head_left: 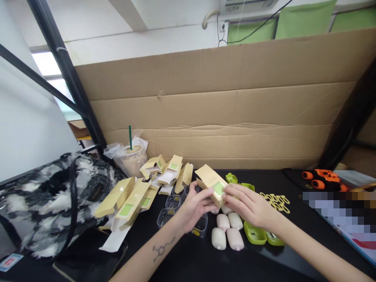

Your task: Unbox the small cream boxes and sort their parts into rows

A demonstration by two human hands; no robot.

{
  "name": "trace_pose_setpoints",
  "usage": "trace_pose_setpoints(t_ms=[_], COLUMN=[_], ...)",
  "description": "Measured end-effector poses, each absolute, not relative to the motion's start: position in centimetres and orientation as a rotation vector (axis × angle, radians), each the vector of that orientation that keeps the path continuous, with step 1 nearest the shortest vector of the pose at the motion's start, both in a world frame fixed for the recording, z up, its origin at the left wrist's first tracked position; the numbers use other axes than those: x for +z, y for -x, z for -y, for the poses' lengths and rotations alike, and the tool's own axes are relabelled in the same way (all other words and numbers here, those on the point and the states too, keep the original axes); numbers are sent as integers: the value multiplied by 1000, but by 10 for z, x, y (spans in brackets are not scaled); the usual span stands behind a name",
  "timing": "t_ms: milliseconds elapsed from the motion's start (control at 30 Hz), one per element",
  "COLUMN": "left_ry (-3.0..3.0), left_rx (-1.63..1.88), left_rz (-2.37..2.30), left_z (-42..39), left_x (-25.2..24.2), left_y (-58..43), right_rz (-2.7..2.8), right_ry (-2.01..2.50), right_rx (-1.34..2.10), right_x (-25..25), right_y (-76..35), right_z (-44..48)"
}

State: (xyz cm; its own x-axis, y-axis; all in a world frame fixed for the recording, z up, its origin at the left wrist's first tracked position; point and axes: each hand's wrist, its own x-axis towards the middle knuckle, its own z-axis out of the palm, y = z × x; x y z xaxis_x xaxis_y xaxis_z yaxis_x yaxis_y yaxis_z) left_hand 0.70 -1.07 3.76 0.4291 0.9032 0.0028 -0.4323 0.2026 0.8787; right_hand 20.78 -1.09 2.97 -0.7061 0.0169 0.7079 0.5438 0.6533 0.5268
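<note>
A tan carton point(212, 179) with a green label is held up between both hands, its far flap open. My left hand point(192, 207) grips its left side, and my right hand point(249, 203) has its fingers on the near right end. Beneath them lie several pale rounded pieces point(219, 238) in rows. Clear plastic containers point(167, 216) are partly hidden behind my left hand. Bright green cases point(255, 234) lie open beside and below my right hand. Whatever is inside the carton is hidden.
Several opened cartons point(135, 199) are heaped at the left, near a fluffy bag point(38, 203) and a drink cup point(131, 160). Yellow loops point(276, 201), an orange toy point(324, 179) and a flat booklet point(346, 231) lie right. Cardboard point(211, 105) stands behind.
</note>
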Motion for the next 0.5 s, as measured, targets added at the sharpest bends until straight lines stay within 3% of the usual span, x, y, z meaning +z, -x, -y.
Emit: trace_pose_setpoints(t_ms=[500], left_ry=[-766], left_rx=[883], left_rz=[-557], left_z=[12], left_x=[46], left_y=[-8], right_rz=[2005], right_ry=[188], right_rx=[-1237], right_x=[40], right_y=[-211], right_z=[30])
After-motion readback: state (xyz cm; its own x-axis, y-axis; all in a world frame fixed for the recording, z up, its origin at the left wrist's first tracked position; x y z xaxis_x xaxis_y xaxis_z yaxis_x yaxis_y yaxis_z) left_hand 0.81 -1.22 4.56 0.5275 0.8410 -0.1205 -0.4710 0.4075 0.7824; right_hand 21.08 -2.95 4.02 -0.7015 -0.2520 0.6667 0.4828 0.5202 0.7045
